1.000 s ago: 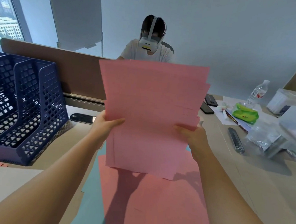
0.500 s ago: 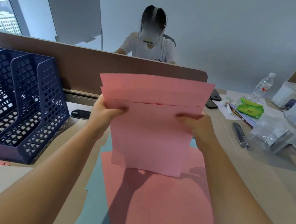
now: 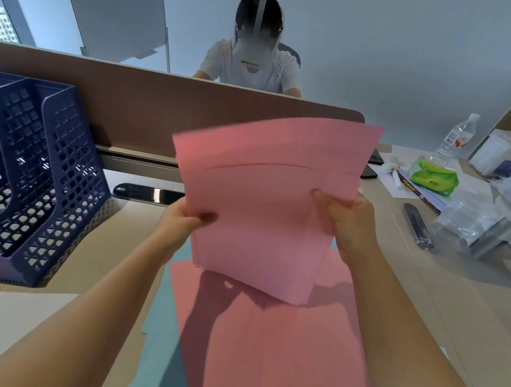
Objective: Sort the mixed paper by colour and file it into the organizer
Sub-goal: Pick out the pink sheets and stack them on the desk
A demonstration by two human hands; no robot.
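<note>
Both hands, the left hand (image 3: 183,220) and right hand (image 3: 350,221), pinch the side edges of the pink paper stack (image 3: 265,206), which looks light and floppy, so two-sided holding suits it.

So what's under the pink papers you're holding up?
Under the pink stack held by the left hand and right hand, more pink sheets lie on the desk, with light blue paper beside them. What lies beneath those sheets is covered.
</note>
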